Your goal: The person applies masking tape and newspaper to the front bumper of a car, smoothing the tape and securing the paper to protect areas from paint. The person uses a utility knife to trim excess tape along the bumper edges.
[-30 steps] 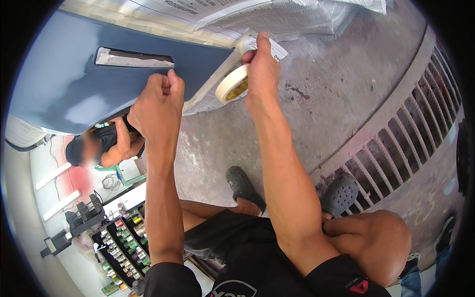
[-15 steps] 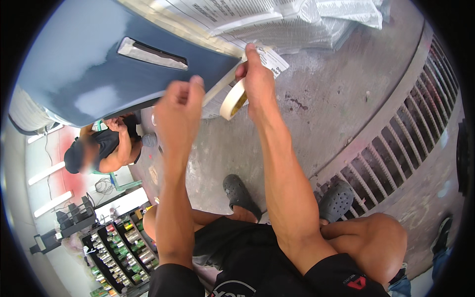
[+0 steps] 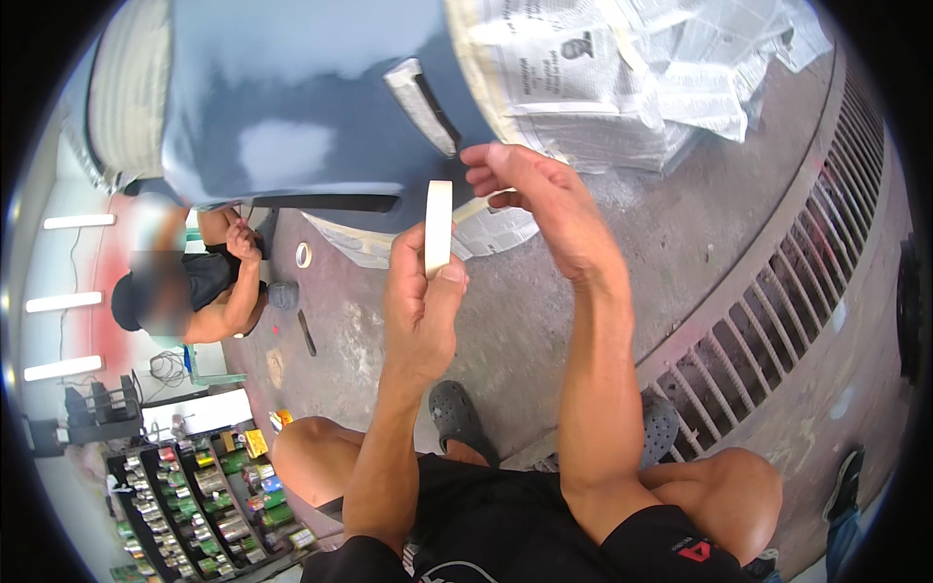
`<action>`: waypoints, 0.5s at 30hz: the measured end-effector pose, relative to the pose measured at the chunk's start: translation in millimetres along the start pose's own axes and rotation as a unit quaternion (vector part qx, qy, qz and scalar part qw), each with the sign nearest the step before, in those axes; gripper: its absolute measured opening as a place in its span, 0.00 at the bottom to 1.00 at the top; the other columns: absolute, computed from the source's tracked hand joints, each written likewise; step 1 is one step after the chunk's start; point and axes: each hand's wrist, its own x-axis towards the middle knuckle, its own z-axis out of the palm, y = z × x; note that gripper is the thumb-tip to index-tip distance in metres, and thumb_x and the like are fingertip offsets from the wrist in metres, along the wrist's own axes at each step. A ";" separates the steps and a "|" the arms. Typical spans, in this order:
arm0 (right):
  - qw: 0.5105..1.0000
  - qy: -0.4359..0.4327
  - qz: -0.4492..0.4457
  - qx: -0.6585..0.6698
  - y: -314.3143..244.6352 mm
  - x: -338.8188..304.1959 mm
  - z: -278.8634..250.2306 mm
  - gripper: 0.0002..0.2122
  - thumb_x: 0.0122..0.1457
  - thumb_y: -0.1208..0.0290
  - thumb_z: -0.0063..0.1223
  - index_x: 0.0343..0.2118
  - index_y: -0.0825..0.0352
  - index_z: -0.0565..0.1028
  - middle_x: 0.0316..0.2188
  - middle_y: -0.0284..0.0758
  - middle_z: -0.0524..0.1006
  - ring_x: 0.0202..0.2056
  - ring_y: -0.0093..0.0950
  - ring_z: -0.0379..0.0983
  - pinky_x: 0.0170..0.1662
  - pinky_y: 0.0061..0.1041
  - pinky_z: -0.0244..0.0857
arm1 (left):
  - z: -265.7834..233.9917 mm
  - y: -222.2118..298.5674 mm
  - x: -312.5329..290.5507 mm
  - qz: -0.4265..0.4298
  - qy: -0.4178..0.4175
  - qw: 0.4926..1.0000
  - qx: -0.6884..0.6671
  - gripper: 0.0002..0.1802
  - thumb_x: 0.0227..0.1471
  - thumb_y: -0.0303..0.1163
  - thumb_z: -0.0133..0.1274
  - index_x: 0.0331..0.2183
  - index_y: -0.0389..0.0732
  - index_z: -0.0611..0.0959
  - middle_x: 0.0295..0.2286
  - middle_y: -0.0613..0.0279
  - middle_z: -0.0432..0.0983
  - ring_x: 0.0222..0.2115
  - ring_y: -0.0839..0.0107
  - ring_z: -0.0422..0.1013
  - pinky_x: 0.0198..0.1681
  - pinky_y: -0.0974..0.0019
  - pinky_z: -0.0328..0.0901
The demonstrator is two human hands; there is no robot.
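In front of me is a blue-grey vehicle bumper point(image 3: 330, 107) with lighter, cloudy patches. Its narrow slot point(image 3: 422, 109) is partly covered in pale paper. My left hand point(image 3: 424, 311) grips a roll of cream masking tape point(image 3: 439, 228), held upright on edge below the bumper's lower corner. Close to that corner, by the slot's lower end, my right hand point(image 3: 544, 199) has its fingers apart and nothing visible in them. Newspaper sheets point(image 3: 593, 78) are taped along the bumper's right edge, and more newspaper point(image 3: 496, 231) hangs beneath it.
On the concrete floor lie a second tape roll point(image 3: 304, 255) and a thin dark strip point(image 3: 307, 332). Another person point(image 3: 199, 291) crouches at the left. A rack of cans point(image 3: 194, 500) stands lower left. A barred floor grate point(image 3: 777, 321) curves along the right.
The tape roll has passed from my right hand to my left. My right hand has opened beside the bumper corner. The view has shifted, showing more of the bumper.
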 end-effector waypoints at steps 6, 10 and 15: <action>0.980 -0.174 -0.005 -0.098 -23.6 -18.0 18.6 0.32 0.57 0.71 0.75 0.65 0.68 0.76 0.53 0.29 0.80 0.44 0.19 0.75 0.54 0.24 0.72 | -36.8 0.8 -13.1 -0.003 -0.013 0.999 0.033 0.24 0.65 0.26 0.44 0.61 0.33 0.70 0.42 0.59 0.75 0.41 0.76 0.68 0.50 0.65 0.65; 0.974 -0.161 -0.031 -0.158 -20.3 -23.8 47.4 0.33 0.54 0.72 0.77 0.65 0.63 0.77 0.46 0.27 0.82 0.42 0.18 0.75 0.52 0.25 0.72 | -46.2 -8.4 -14.2 0.070 -0.014 0.988 0.139 0.25 0.65 0.21 0.42 0.62 0.33 0.69 0.52 0.53 0.75 0.47 0.71 0.70 0.57 0.63 0.65; 0.973 -0.140 -0.063 -0.170 -15.4 -28.5 63.0 0.23 0.55 0.75 0.76 0.55 0.65 0.83 0.38 0.25 0.83 0.39 0.19 0.76 0.50 0.25 0.73 | -58.5 -20.5 -24.7 0.085 0.024 0.983 0.163 0.22 0.59 0.23 0.49 0.56 0.34 0.74 0.48 0.39 0.76 0.52 0.38 0.72 0.63 0.44 0.63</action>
